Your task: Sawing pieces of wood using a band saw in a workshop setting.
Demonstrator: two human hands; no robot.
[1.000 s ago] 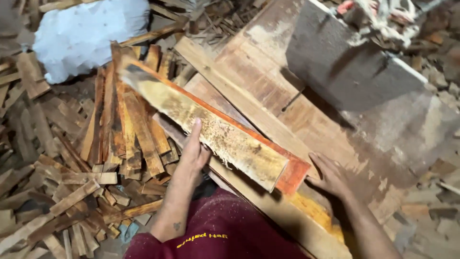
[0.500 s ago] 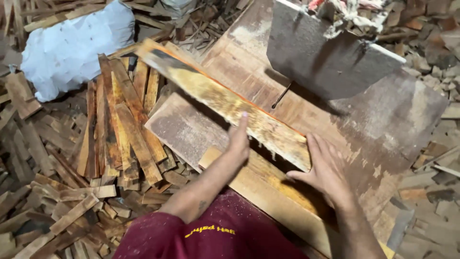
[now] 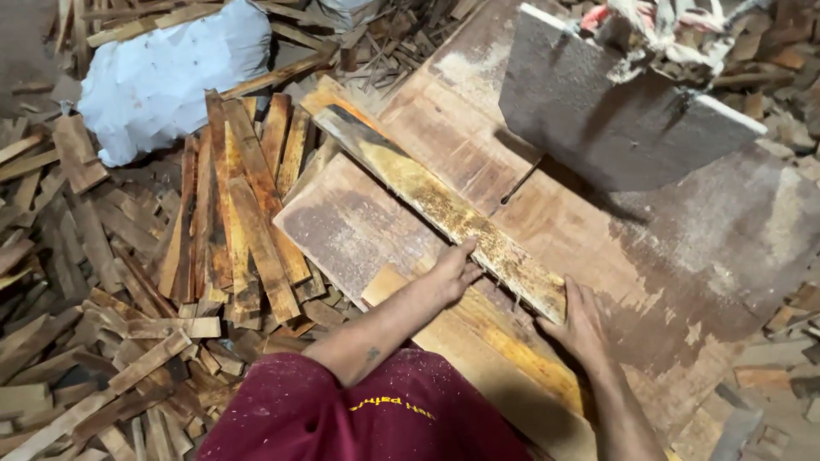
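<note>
Scrap wood (image 3: 102, 282) covers the floor at nine o'clock of the scene, offcuts and slats lying in every direction, and a white sack (image 3: 162, 81) sits among them towards eleven o'clock. From the centre out to three o'clock runs a worn wooden bench (image 3: 683, 256), dusted with pale sawdust and showing patches of bare, flaking surface. On it, at one o'clock, stands a grey slanted guard (image 3: 615, 119) with rags bunched on top of it. A thin dark slot (image 3: 518, 181) shows in the bench just at the foot of the guard.

A long plank (image 3: 444, 209), yellowish and mottled with dark stains, lies flat on the bench, running from about eleven o'clock down to five o'clock. Its far end overhangs a stack of reddish slats (image 3: 248, 213) just off the bench edge; its near end rests by the person's hands.

The left hand (image 3: 448, 273) lies flat with fingers stretched out, fingertips pressed against the plank's near long edge, the grip open rather than wrapped. The right hand (image 3: 585, 329) sits at the plank's near end, fingers curled over the corner and closed on it. A maroon garment (image 3: 367, 410) fills the view at six o'clock, between the two forearms.
</note>
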